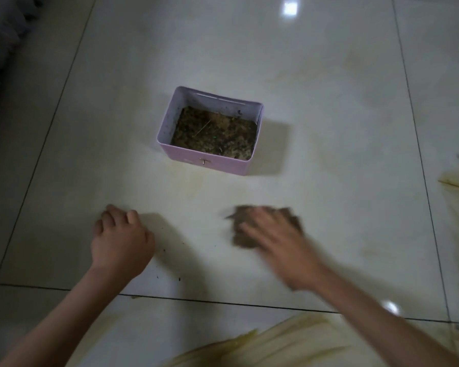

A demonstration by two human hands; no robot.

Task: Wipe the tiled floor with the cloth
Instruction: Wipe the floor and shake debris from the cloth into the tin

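Observation:
A brown, dirty cloth (pixel 243 235) lies flat on the pale tiled floor (pixel 316 128). My right hand (pixel 278 242) presses on top of it with fingers spread, and both are blurred by motion. My left hand (pixel 119 239) rests on the floor to the left, fingers curled under, holding nothing. Yellow-brown smears (pixel 456 181) mark the tiles at the right edge and along the bottom. A few dark crumbs (pixel 179 278) dot the floor between my hands.
A small pink rectangular box (pixel 210 162) with dark soil-like debris inside stands on the tile beyond my hands. Dark grout lines (pixel 223 303) cross the floor. A dark furniture edge (pixel 0 49) fills the upper left corner.

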